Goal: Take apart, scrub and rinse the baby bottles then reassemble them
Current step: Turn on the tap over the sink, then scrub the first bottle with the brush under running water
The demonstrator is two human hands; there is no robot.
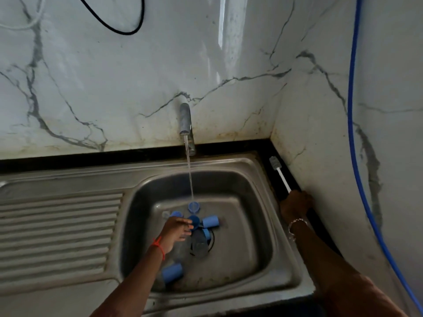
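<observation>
Several blue baby bottle parts lie in the steel sink (251, 259): a blue cap (211, 221), a blue collar (194, 207) under the water stream, a blue cap (172, 272) near the front left, and a clear bottle (199, 243) lying over the drain. My left hand (176, 229) hovers over the parts with fingers spread, holding nothing. My right hand (296, 203) grips the white handle of a bottle brush (280, 173) that lies on the black ledge to the right of the sink.
The tap (186, 121) runs, its stream falling into the basin. A ribbed draining board (57, 236) extends to the left. Marble walls close the back and right. A blue hose (357, 156) hangs down the right wall.
</observation>
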